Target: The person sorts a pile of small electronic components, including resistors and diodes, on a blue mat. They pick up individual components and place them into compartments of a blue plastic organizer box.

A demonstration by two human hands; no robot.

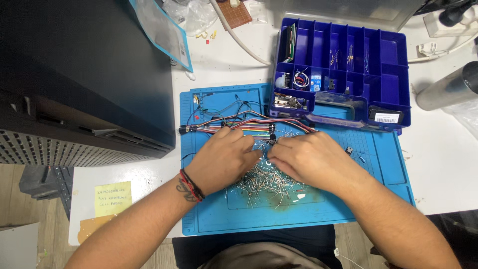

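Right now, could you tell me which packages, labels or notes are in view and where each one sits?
Yellow sticky note: square, handwritten, near left table edge.
White barcode label: rectangular, on blue organiser box, front right.
Clear plastic bag: blue-edged, leaning on black case.

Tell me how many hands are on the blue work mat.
2. The left hand rests on the mat at the left edge of the wire pile; the right hand rests at the pile's right edge.
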